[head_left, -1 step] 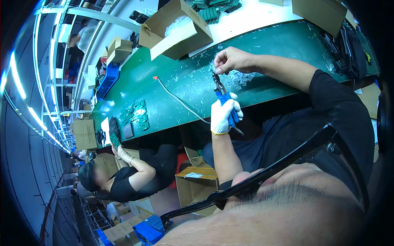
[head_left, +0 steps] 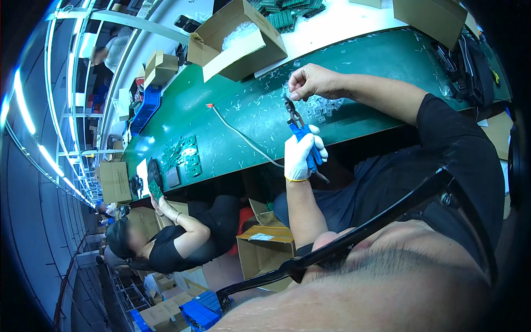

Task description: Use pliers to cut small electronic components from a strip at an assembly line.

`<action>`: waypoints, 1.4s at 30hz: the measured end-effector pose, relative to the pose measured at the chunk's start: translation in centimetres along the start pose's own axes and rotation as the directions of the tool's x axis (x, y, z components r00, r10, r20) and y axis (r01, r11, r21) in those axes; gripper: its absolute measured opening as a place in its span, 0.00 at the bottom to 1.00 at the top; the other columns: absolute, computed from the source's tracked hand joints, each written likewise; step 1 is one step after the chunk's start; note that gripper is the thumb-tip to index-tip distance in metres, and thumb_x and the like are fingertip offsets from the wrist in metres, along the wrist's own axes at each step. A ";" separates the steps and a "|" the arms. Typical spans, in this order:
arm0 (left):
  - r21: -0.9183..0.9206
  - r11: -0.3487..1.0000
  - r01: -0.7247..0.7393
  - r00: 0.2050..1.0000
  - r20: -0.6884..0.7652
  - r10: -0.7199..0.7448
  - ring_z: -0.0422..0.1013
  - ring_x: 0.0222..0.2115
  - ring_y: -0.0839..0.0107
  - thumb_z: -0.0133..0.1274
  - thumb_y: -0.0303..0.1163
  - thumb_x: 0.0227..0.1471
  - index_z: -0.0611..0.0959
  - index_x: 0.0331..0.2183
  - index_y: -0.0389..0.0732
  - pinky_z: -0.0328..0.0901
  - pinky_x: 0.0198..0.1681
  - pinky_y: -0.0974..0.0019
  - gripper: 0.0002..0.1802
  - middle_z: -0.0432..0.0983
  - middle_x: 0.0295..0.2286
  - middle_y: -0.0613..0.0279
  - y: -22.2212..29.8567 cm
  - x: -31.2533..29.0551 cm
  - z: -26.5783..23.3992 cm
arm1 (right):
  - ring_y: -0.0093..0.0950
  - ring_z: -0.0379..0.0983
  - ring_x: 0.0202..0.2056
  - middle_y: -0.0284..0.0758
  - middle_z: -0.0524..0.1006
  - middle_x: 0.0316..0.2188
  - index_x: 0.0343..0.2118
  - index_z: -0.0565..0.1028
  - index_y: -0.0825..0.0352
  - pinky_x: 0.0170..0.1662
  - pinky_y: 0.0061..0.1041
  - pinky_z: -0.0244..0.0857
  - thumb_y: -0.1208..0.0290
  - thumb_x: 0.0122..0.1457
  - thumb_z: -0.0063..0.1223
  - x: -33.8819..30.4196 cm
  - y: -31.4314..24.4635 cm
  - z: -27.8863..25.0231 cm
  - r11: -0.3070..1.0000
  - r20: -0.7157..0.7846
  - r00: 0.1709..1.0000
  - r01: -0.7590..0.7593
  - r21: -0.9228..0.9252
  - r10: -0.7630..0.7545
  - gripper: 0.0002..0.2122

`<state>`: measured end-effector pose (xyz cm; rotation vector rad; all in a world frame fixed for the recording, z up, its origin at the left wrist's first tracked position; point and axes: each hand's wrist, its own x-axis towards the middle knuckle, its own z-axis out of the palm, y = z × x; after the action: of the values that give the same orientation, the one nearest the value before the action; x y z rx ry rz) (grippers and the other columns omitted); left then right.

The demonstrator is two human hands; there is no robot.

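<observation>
Pliers [head_left: 295, 117] with blue grips and dark metal jaws, raised to a small pale piece [head_left: 286, 87], upper centre of the frame.
White-gloved left hand [head_left: 298, 153] wraps the grips; bare right hand [head_left: 314, 81] pinches the piece, too small to identify. Nearby on the green table [head_left: 207, 130], clear plastic bits [head_left: 325, 105] lie heaped: plenty already loose, though how much remains I can't tell.

Your gloved hand [head_left: 301, 156] wears a white glove; behind the fingers, its wrist edge carries a yellow hem [head_left: 297, 180]. Your other hand [head_left: 314, 82] is bare. Well behind those fingers, a short black sleeve [head_left: 442, 119] meets your black shirt [head_left: 467, 157]. Your glasses [head_left: 381, 216], farther back than both sets of fingers, have black frames.
</observation>
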<state>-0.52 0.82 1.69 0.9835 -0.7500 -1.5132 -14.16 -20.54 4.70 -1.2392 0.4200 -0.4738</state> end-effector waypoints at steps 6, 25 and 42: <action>-0.125 0.992 -0.012 1.000 -0.020 0.009 0.79 0.25 0.63 0.58 0.37 0.62 0.76 0.49 0.31 0.76 0.28 0.63 0.22 0.80 0.29 0.54 -0.4 0.6 0.0 | 0.17 0.74 0.27 0.28 0.79 0.26 0.33 0.79 0.67 0.32 0.19 0.68 0.75 0.52 0.73 -0.2 -0.2 -0.2 1.000 -0.010 1.000 -0.022 0.006 0.022 0.10; -0.206 0.979 0.009 1.000 0.004 -0.008 0.82 0.31 0.56 0.57 0.46 0.62 0.73 0.54 0.32 0.78 0.35 0.55 0.30 0.81 0.34 0.50 -1.2 1.0 -1.3 | 0.34 0.82 0.34 0.40 0.85 0.32 0.36 0.82 0.70 0.41 0.33 0.74 0.68 0.47 0.74 1.3 -0.4 -4.3 0.484 0.101 0.992 0.124 -0.866 -0.074 0.16; -0.193 0.981 0.025 0.999 0.043 -0.017 0.79 0.32 0.52 0.51 0.47 0.67 0.74 0.55 0.32 0.76 0.37 0.48 0.28 0.80 0.35 0.47 -1.7 1.5 -2.0 | 0.44 0.75 0.48 0.43 0.80 0.44 0.42 0.81 0.67 0.52 0.42 0.72 0.73 0.56 0.56 3.9 3.2 -7.8 0.055 0.037 0.932 0.061 -0.997 -0.361 0.12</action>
<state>0.49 -0.24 -0.99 0.8190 -0.6090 -1.5962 -14.83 -28.04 -0.66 -2.7242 0.8423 -0.5961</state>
